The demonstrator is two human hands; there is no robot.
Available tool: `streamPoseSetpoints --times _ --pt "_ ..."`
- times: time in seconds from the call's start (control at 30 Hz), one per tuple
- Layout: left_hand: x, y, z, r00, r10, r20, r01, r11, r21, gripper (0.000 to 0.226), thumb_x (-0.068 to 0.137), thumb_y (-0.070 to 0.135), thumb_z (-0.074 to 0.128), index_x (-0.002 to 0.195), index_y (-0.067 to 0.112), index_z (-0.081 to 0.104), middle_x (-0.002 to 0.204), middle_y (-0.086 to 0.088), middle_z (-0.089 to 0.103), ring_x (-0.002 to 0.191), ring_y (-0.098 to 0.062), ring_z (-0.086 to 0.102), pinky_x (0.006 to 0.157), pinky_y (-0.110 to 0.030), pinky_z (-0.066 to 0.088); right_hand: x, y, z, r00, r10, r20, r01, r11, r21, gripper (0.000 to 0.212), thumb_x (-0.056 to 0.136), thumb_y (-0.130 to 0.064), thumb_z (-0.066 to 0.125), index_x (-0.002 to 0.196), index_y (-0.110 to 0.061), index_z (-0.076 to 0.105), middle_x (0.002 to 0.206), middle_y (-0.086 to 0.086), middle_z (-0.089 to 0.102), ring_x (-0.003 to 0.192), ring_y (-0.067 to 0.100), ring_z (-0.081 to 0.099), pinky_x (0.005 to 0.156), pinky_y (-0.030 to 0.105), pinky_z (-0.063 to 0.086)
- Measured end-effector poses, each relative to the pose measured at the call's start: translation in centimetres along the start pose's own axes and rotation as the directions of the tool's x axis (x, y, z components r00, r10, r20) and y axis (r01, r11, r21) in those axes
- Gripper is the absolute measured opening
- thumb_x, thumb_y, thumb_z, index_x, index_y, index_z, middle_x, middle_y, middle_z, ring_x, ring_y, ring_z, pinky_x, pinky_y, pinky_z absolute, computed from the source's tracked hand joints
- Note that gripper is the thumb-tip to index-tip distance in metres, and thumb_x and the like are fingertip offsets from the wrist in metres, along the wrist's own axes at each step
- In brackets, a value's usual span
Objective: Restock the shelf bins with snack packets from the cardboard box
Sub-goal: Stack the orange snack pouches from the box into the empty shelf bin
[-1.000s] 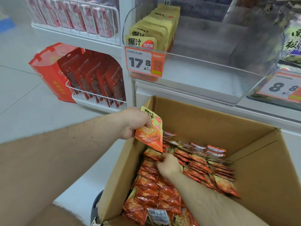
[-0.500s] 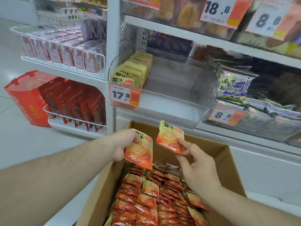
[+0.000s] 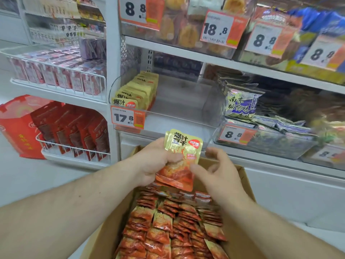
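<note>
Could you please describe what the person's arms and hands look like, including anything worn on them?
Both forearms are bare to the frame's lower edge: no sleeves or cuffs show. The left hand and right hand wear no gloves, and no watch, bracelet or ring is visible on either wrist or on the fingers that show. No markings or tattoos can be made out.

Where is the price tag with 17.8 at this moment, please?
In the head view, the 17.8 price tag hangs left of centre on the front of the clear shelf bin, just below the row of yellow packets and above the cardboard box.
</note>
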State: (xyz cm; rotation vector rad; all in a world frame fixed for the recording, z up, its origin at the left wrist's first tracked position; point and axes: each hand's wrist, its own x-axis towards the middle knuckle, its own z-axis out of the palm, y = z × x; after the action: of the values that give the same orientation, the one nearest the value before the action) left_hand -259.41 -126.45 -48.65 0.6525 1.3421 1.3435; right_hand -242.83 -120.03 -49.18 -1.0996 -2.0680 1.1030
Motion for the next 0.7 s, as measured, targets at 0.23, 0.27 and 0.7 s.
streamPoseSetpoints --times 0.23,0.27,0.7 --pt "0.4 0.9 0.9 0.993 0.049 0.111 -0.045 0.998 -0.035 0.023 0.100 0.021 0.052 0.118 0.010 0.062 0.110 -0.013 0.072 0.098 -0.031 0.068 0.088 -0.042 0.054 2.0 -0.7 -0.7 0.913 0.221 0.343 -0.347 0.863 0.368 0.009 0.094 -0.005 0.061 0.100 -0.006 0.068 0.068 0.000 0.070 0.038 0.004 0.041 0.041 0.017 0.028" --pt "1.3 1.3 0.3 0.990 0.143 0.018 -0.143 0.988 0.060 0.028 0.101 0.030 0.050 0.115 0.009 0.063 0.110 -0.012 0.069 0.103 -0.032 0.063 0.092 -0.041 0.050 2.3 -0.4 -0.6 0.909 0.242 0.339 -0.364 0.858 0.363 0.007 0.093 -0.007 0.062 0.098 -0.008 0.068 0.073 0.004 0.071 0.039 0.006 0.034 0.042 0.019 0.023" --pt "9.6 3.7 -2.2 0.741 0.666 -0.083 -0.018 0.144 0.989 0.007 0.094 0.028 0.063 0.100 0.030 0.063 0.103 0.011 0.058 0.115 -0.018 0.046 0.113 -0.040 0.011 4.4 0.0 -1.7 0.944 0.281 0.175 -0.331 0.806 0.491 0.010 0.095 -0.007 0.061 0.105 -0.007 0.065 0.067 -0.001 0.067 0.042 0.009 0.031 0.044 0.022 0.027"
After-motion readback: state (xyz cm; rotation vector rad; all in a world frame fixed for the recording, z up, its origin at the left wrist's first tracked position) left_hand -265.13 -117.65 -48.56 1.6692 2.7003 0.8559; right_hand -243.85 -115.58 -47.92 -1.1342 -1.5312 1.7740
